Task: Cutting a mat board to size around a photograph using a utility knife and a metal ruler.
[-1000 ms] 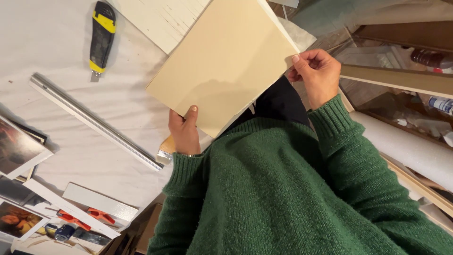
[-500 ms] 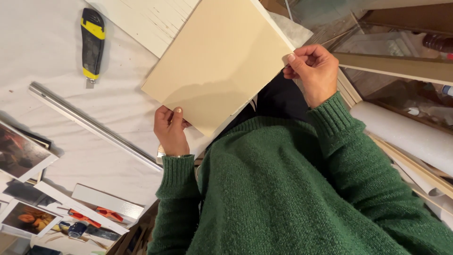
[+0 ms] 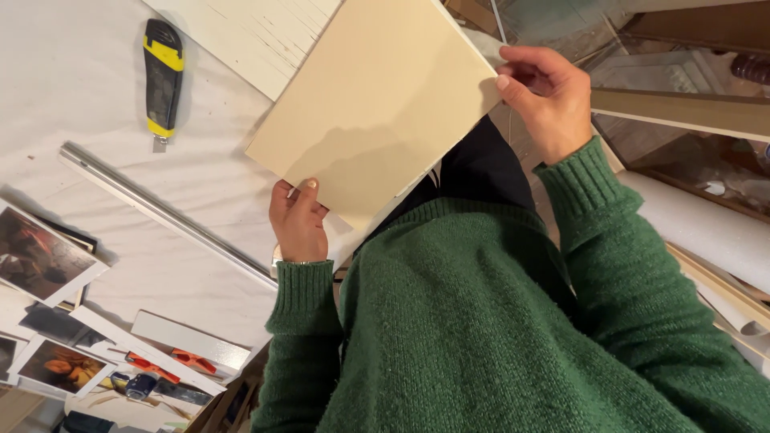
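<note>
Two hands hold one flat cream-coloured rectangular board (image 3: 377, 104) tilted above the white table (image 3: 72, 72): the left hand (image 3: 298, 220) pinches its near lower edge with thumb on top, the right hand (image 3: 549, 96) grips its far right corner. The board's long axis runs diagonally between them, about equally near to both. Further left lie one yellow-and-black utility knife (image 3: 163, 80), one long metal straightedge (image 3: 164, 212) and several printed photographs (image 3: 36, 256).
</note>
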